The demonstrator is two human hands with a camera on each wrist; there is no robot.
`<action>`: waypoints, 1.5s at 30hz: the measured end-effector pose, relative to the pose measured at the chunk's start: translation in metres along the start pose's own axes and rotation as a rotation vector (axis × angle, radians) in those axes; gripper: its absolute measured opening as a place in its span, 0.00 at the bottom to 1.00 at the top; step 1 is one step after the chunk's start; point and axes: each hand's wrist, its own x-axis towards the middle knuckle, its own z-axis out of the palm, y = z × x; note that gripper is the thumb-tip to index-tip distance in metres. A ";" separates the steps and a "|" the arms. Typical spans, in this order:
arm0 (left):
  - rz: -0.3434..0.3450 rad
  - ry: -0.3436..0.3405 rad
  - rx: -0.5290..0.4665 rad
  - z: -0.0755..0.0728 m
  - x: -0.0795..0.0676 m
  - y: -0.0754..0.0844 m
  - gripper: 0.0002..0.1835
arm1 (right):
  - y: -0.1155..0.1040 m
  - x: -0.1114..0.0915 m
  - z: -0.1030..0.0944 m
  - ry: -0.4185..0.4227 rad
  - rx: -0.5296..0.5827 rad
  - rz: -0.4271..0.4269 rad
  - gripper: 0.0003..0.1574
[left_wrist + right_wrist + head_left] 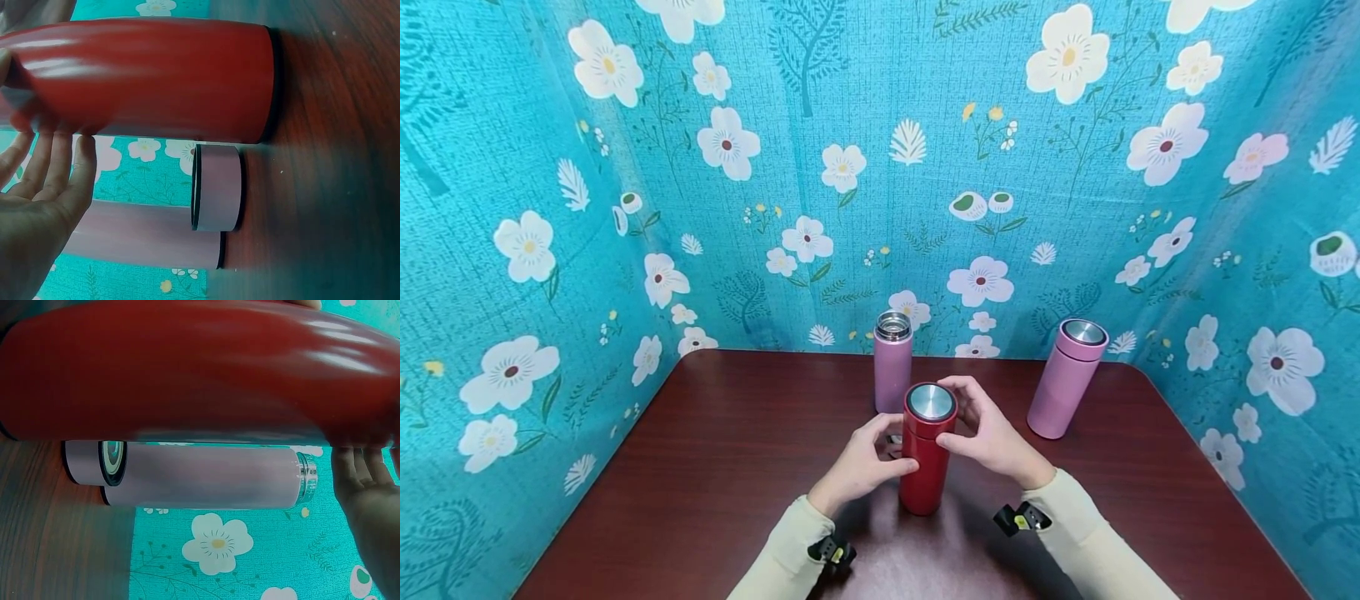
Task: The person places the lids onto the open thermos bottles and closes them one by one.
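Observation:
A red thermos bottle (923,467) with a steel-topped lid (932,402) stands upright on the table in front of me. My left hand (859,467) grips its body from the left, thumb at the near side. From the right, my right hand (992,435) holds it up at the lid, fingers behind and thumb in front. Just behind stands an open pink thermos bottle (892,367), its steel mouth bare. Its pink lid (219,187) sits on the table between the two bottles, mostly hidden in the head view.
A second pink thermos bottle (1067,379), lid on, stands at the back right. The dark red-brown table (737,467) has a back edge against a turquoise flowered curtain (850,208), which also runs along both sides.

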 end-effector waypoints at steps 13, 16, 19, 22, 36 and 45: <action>0.044 0.014 -0.016 0.002 -0.002 0.010 0.28 | 0.002 -0.001 -0.001 -0.033 -0.037 -0.009 0.42; 0.039 0.016 -0.006 0.002 -0.001 0.007 0.29 | 0.002 -0.001 0.000 -0.017 -0.005 -0.005 0.43; 0.042 0.026 0.014 0.003 0.002 -0.005 0.29 | 0.003 0.000 0.000 -0.003 -0.005 -0.005 0.45; 0.038 0.029 0.025 0.003 0.004 -0.017 0.30 | 0.003 -0.001 -0.001 -0.013 -0.015 0.006 0.46; 0.019 0.021 0.008 0.004 0.004 -0.018 0.30 | 0.002 -0.002 -0.004 -0.028 -0.030 -0.017 0.45; 0.034 0.008 0.019 0.002 -0.004 0.018 0.28 | 0.004 -0.003 -0.002 -0.008 -0.032 -0.003 0.48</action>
